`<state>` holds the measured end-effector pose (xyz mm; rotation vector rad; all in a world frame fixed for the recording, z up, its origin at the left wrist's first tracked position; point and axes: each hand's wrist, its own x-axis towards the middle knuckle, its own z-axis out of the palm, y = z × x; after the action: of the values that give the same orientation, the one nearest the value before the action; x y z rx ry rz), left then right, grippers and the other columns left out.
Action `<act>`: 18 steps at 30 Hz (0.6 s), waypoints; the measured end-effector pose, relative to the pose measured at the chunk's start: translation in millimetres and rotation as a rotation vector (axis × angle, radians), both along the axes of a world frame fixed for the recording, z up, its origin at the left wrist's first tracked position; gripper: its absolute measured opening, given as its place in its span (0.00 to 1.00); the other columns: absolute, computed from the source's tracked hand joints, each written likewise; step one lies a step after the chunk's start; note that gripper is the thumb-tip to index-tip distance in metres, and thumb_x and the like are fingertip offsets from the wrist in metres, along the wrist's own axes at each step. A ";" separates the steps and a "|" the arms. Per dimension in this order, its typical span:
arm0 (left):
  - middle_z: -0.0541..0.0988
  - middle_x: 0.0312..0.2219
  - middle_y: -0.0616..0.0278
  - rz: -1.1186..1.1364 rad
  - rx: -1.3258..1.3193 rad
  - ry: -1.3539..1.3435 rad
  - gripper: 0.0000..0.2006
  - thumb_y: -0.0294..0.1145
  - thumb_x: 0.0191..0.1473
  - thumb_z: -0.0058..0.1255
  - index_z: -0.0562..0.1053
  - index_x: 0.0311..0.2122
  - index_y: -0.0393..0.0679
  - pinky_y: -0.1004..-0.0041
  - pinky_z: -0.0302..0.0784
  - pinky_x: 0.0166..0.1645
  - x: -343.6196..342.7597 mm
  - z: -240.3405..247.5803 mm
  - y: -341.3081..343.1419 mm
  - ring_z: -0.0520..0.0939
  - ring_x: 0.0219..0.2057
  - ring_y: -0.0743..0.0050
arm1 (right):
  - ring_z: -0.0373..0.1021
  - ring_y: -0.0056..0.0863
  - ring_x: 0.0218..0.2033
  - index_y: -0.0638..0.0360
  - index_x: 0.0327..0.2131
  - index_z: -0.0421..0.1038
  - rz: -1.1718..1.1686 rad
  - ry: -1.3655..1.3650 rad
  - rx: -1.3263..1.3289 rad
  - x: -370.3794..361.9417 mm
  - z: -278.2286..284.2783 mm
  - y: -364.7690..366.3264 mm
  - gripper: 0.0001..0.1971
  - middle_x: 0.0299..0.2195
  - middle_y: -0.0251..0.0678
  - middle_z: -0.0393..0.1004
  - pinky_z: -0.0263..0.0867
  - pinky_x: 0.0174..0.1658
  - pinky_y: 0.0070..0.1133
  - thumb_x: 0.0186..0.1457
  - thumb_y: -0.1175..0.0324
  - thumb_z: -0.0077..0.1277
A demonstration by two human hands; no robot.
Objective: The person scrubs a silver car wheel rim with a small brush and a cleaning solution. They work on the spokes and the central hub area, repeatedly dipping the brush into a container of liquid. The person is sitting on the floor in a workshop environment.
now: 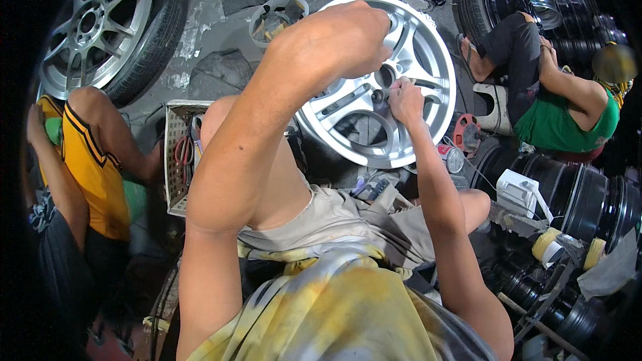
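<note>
A silver alloy wheel rim (438, 60) lies face up in front of my knees, its spokes spreading from the dark hub hole. My left hand (364, 35) is over the far left part of the rim, above the spokes. Its fingers curl down, and the back of the hand hides whatever they hold. Beside the hub, my right hand (406, 102) has its fingers drawn together in a pinch against the rim's face, near a bolt hole. Anything between those fingertips is too small to make out.
A white bucket (257, 25) stands beyond the rim. At my left is a basket (176, 207) with red-handled scissors (182, 150). A tyre with a rim (61, 47) leans farther left. Co-workers sit on both sides. A can (452, 159) and stacked black rims (575, 190) are at right.
</note>
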<state>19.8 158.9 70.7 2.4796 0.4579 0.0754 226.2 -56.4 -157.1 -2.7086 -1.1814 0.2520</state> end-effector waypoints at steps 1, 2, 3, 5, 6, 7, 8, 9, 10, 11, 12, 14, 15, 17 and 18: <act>0.83 0.31 0.42 0.027 0.006 0.004 0.18 0.42 0.59 0.55 0.81 0.42 0.35 0.60 0.81 0.39 -1.6 -0.9 0.4 0.85 0.31 0.47 | 0.76 0.41 0.33 0.69 0.41 0.74 -0.074 0.139 0.068 3.6 7.0 0.1 0.16 0.31 0.49 0.79 0.72 0.41 0.33 0.57 0.64 0.54; 0.83 0.31 0.42 0.013 0.014 -0.013 0.18 0.41 0.59 0.55 0.81 0.42 0.36 0.60 0.81 0.39 -0.8 -1.7 1.0 0.85 0.31 0.47 | 0.78 0.37 0.32 0.71 0.43 0.74 -0.154 0.272 0.132 11.8 12.1 -4.7 0.17 0.32 0.48 0.80 0.73 0.40 0.31 0.57 0.64 0.55; 0.83 0.32 0.42 0.007 0.022 -0.023 0.17 0.41 0.59 0.55 0.81 0.43 0.36 0.60 0.81 0.39 -1.9 -1.2 1.9 0.85 0.32 0.47 | 0.78 0.25 0.36 0.70 0.46 0.74 -0.379 0.616 0.314 20.7 14.2 -10.7 0.17 0.35 0.42 0.81 0.73 0.40 0.21 0.58 0.66 0.56; 0.83 0.32 0.42 -0.005 0.017 -0.008 0.17 0.41 0.59 0.55 0.81 0.43 0.36 0.60 0.81 0.40 -2.4 1.8 2.9 0.85 0.33 0.47 | 0.77 0.24 0.36 0.68 0.46 0.75 -0.286 0.645 0.516 27.9 12.8 -11.3 0.15 0.36 0.40 0.81 0.73 0.40 0.21 0.59 0.68 0.55; 0.83 0.32 0.43 -0.011 0.003 0.017 0.17 0.41 0.59 0.55 0.81 0.43 0.36 0.60 0.81 0.40 -0.6 5.2 2.3 0.85 0.33 0.47 | 0.77 0.24 0.36 0.67 0.46 0.75 -0.242 0.656 0.619 30.2 12.9 -10.4 0.14 0.37 0.39 0.81 0.73 0.40 0.20 0.60 0.68 0.55; 0.83 0.33 0.43 -0.018 -0.010 0.041 0.17 0.41 0.59 0.55 0.81 0.44 0.36 0.60 0.81 0.41 1.6 6.9 1.2 0.85 0.33 0.47 | 0.78 0.32 0.34 0.61 0.46 0.75 -0.025 0.420 0.520 35.3 6.2 -8.7 0.16 0.38 0.41 0.81 0.73 0.37 0.25 0.53 0.70 0.59; 0.83 0.33 0.43 -0.022 -0.007 0.027 0.17 0.41 0.59 0.55 0.81 0.44 0.36 0.60 0.81 0.41 3.8 5.6 -1.1 0.85 0.34 0.47 | 0.78 0.34 0.34 0.61 0.45 0.75 0.091 0.170 0.430 41.9 -4.8 -2.7 0.16 0.38 0.42 0.81 0.73 0.37 0.26 0.52 0.71 0.59; 0.83 0.33 0.43 -0.015 -0.005 0.011 0.17 0.41 0.59 0.55 0.81 0.44 0.36 0.60 0.81 0.41 4.1 2.3 -2.8 0.85 0.34 0.47 | 0.79 0.36 0.34 0.62 0.45 0.75 0.215 -0.079 0.334 48.7 -14.8 10.3 0.17 0.38 0.44 0.81 0.73 0.38 0.28 0.50 0.71 0.59; 0.83 0.33 0.43 -0.009 -0.002 -0.006 0.17 0.41 0.59 0.55 0.80 0.44 0.36 0.60 0.81 0.41 4.2 1.6 -3.5 0.85 0.34 0.47 | 0.79 0.38 0.34 0.62 0.44 0.75 0.335 -0.330 0.235 54.0 -22.9 18.3 0.17 0.38 0.45 0.81 0.73 0.38 0.29 0.48 0.72 0.59; 0.83 0.33 0.42 0.008 -0.004 0.014 0.17 0.41 0.59 0.55 0.80 0.44 0.36 0.61 0.81 0.41 1.9 0.6 -2.3 0.85 0.34 0.47 | 0.78 0.43 0.36 0.61 0.43 0.75 0.213 -0.212 0.167 47.0 -24.6 33.0 0.17 0.39 0.49 0.80 0.72 0.41 0.32 0.45 0.74 0.57; 0.83 0.33 0.42 0.011 -0.010 0.024 0.17 0.40 0.59 0.55 0.80 0.45 0.36 0.61 0.81 0.41 2.4 1.0 -2.8 0.85 0.33 0.47 | 0.78 0.43 0.37 0.62 0.42 0.75 0.096 -0.032 0.178 49.1 -14.2 37.9 0.16 0.39 0.49 0.80 0.72 0.42 0.32 0.46 0.73 0.57; 0.83 0.33 0.42 0.000 -0.009 0.022 0.17 0.40 0.59 0.54 0.80 0.44 0.36 0.61 0.81 0.41 2.2 2.6 -2.5 0.85 0.33 0.47 | 0.78 0.42 0.38 0.62 0.41 0.75 -0.146 0.327 0.191 59.8 5.6 39.3 0.15 0.39 0.47 0.80 0.72 0.43 0.31 0.48 0.72 0.57; 0.83 0.33 0.42 -0.014 -0.001 0.009 0.17 0.40 0.59 0.54 0.80 0.44 0.36 0.61 0.81 0.41 2.1 4.5 -2.1 0.85 0.33 0.48 | 0.78 0.40 0.41 0.62 0.43 0.74 -0.351 0.750 0.465 66.8 -1.6 38.1 0.16 0.40 0.45 0.80 0.71 0.45 0.30 0.49 0.69 0.59; 0.83 0.32 0.43 -0.026 0.005 -0.002 0.16 0.39 0.59 0.54 0.80 0.43 0.36 0.61 0.81 0.41 3.5 3.4 -2.3 0.85 0.34 0.48 | 0.78 0.40 0.41 0.62 0.43 0.74 -0.117 0.463 0.474 60.6 -1.0 37.8 0.16 0.39 0.44 0.80 0.72 0.45 0.30 0.50 0.68 0.59; 0.83 0.32 0.43 -0.022 0.007 0.003 0.16 0.40 0.58 0.54 0.81 0.43 0.36 0.61 0.81 0.41 3.6 1.5 -1.8 0.85 0.34 0.48 | 0.78 0.39 0.40 0.62 0.43 0.74 0.000 0.325 0.479 46.8 4.2 44.0 0.16 0.39 0.43 0.80 0.72 0.44 0.30 0.50 0.68 0.60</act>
<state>23.4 157.1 72.1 2.4911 0.4318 0.0640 273.1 -12.4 -152.9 -2.1565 -0.9946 0.3428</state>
